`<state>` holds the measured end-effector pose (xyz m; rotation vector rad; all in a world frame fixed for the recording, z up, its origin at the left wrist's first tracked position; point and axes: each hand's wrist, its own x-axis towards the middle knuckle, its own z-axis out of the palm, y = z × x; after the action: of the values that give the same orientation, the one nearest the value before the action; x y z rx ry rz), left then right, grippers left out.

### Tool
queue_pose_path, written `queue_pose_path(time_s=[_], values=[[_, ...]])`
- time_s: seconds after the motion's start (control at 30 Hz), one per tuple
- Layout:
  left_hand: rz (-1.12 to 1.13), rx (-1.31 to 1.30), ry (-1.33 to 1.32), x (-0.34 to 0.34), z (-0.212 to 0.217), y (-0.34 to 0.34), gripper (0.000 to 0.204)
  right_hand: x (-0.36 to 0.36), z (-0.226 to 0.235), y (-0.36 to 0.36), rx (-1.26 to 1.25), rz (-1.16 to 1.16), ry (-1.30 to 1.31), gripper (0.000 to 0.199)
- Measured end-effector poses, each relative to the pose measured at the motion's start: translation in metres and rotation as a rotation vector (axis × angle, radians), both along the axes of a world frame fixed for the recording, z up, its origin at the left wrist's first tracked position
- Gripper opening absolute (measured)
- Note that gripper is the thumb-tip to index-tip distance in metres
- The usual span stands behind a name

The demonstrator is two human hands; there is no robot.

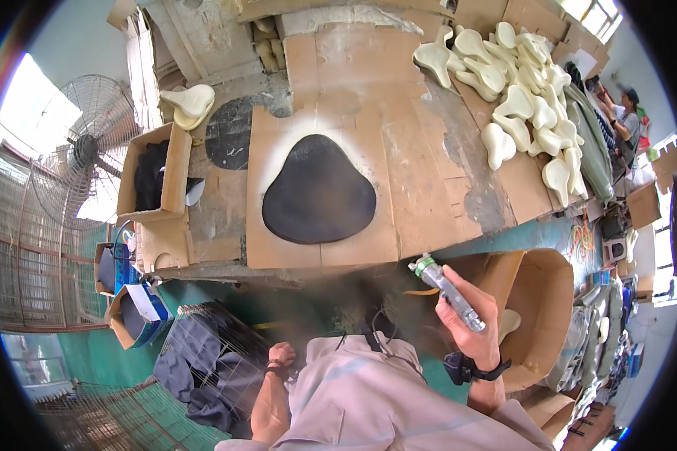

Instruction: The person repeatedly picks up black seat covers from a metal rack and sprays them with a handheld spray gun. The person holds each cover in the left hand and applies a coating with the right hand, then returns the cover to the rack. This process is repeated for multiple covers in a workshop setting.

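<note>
A dark, rounded triangular piece [320,192], shaped like a wide bicycle seat cover, lies flat on a cardboard sheet [278,252] on the table. A pale sprayed halo surrounds it on the cardboard. My right hand [470,312] is wrapped round a metal spray gun [447,289] with a green ring near its nozzle. The gun is just off the table's front edge, to the right of the dark piece and apart from it. At my left side, my left hand [281,355] hangs low with fingers curled and nothing visible in them.
Cream foam bicycle seats [515,113] are heaped at the table's far right. A cardboard box [165,177] of dark pieces and a large fan [86,150] stand left. Dark cloth [210,361] lies by a wire rack; an open carton [545,301] is right. Another person [624,124] is far right.
</note>
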<state>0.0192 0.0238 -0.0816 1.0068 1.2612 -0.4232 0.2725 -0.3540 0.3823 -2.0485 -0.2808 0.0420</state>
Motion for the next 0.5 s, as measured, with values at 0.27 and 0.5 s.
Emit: queue_pose_path(time_s=[0.27,0.5], values=[[-0.254,0.099,-0.121,0.01,0.027,-0.004,0.011,-0.029,0.006,-0.025,-0.135,0.101,0.088,0.048],[-0.256,0.003,-0.312,-0.009,-0.07,0.03,0.021,-0.028,0.017,-0.016,-0.083,0.061,0.113,0.052]])
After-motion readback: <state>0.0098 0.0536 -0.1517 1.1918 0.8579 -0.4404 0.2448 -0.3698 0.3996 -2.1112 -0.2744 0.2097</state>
